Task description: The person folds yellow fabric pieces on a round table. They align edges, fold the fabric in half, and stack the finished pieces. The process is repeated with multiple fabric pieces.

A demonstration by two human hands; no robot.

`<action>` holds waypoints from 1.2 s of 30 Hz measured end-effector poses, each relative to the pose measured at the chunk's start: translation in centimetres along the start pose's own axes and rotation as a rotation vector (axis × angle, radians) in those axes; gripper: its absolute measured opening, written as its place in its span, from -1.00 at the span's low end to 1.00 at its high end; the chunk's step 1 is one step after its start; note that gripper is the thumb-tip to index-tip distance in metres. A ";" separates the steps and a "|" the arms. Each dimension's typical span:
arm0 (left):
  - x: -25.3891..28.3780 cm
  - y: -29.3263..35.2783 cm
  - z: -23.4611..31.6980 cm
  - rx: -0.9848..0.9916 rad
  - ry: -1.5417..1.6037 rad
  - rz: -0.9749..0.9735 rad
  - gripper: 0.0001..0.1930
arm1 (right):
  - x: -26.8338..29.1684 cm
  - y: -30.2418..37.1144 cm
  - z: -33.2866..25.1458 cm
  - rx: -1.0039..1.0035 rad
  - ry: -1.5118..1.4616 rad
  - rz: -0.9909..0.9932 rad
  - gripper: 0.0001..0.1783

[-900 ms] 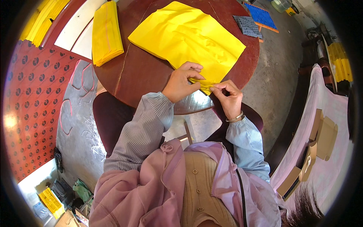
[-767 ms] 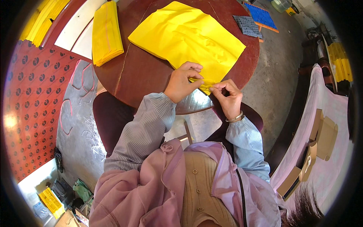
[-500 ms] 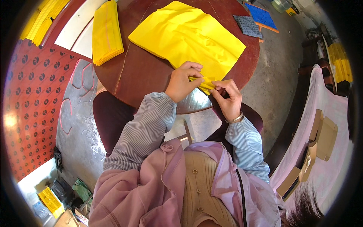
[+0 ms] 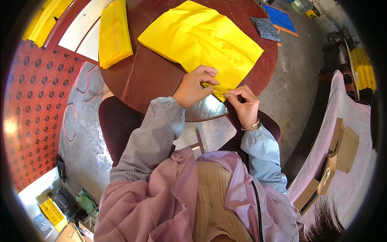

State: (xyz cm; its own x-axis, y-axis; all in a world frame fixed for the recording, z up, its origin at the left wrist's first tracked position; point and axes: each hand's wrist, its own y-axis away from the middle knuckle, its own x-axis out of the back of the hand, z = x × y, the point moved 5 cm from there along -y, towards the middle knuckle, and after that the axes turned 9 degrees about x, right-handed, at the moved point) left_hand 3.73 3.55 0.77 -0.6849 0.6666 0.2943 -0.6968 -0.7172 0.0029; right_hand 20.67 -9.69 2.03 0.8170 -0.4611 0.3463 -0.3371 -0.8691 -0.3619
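A large yellow cloth piece (image 4: 201, 38), wrinkled and unevenly spread, lies across the round dark-red table (image 4: 155, 74). Its narrow near end is bunched into small folds at the table's front edge. My left hand (image 4: 196, 85) has its fingers curled over the left side of those folds, thumb and fingertips closed on the cloth. At the right of the same end, my right hand (image 4: 244, 105) pinches the gathered edge between thumb and forefinger. The fingertips hide part of the folds.
A folded yellow cloth stack (image 4: 115, 36) lies at the table's left. Beyond its right edge stand a blue-topped stool (image 4: 281, 19) and a grey woven pad (image 4: 265, 28). An opened cardboard box (image 4: 328, 165) rests on a pink-white sheet (image 4: 354, 133) at right.
My right fingertips have shifted slightly left along the gathered edge, and the bunched folds look flatter. My left hand stays nearly where it was. The whole view has drifted slightly.
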 end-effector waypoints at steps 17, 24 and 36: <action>-0.3 -0.2 0.3 0.112 0.003 0.056 -0.87 | -0.1 0.1 -1.1 0.079 0.076 -0.039 -0.88; -0.2 -0.1 0.2 0.082 -0.012 0.053 -0.87 | -0.1 -0.1 -0.5 -0.009 0.005 -0.034 -0.89; -0.2 0.2 1.0 0.059 -0.036 0.094 -0.88 | 10.0 -14.6 6.2 0.376 0.564 0.267 -0.72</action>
State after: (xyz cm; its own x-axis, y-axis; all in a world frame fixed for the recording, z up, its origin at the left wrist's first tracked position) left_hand 3.97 3.10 1.68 -0.7379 0.5887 0.3301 -0.6151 -0.7879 0.0299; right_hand 36.62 -0.51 5.38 0.3293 -0.7593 0.5612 -0.2252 -0.6404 -0.7343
